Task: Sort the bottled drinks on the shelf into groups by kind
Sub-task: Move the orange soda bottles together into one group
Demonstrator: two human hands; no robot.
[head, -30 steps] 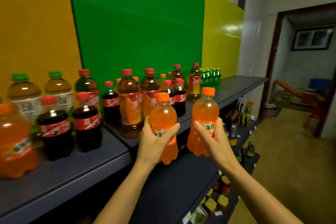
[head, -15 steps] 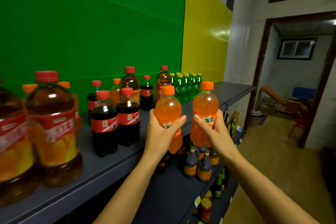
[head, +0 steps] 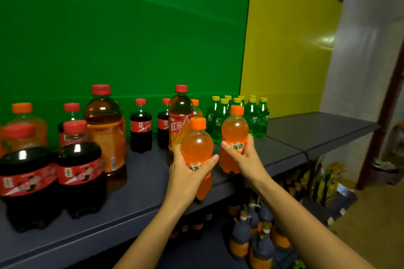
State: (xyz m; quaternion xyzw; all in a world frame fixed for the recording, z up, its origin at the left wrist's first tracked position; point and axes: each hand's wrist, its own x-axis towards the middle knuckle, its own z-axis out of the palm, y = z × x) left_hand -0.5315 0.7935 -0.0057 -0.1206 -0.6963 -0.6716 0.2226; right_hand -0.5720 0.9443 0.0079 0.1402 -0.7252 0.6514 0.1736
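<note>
I hold two small orange soda bottles upright over the front of the dark grey shelf. My left hand grips the nearer orange bottle; my right hand grips the farther orange bottle. Just behind them stands a group of green soda bottles with yellow caps. A red-capped tea bottle stands right behind my left hand. Cola bottles and a large tea bottle stand to the left, with two small colas at the back.
Another orange bottle stands at the far left behind the colas. Bare shelf surface extends to the right of the green group. Dark sauce bottles stand on a lower shelf beneath my arms. A doorway frame lies right.
The view has moved right along the shelf, closer to the green bottles. Both hands have carried the orange bottles farther in over the shelf, near the green group.
</note>
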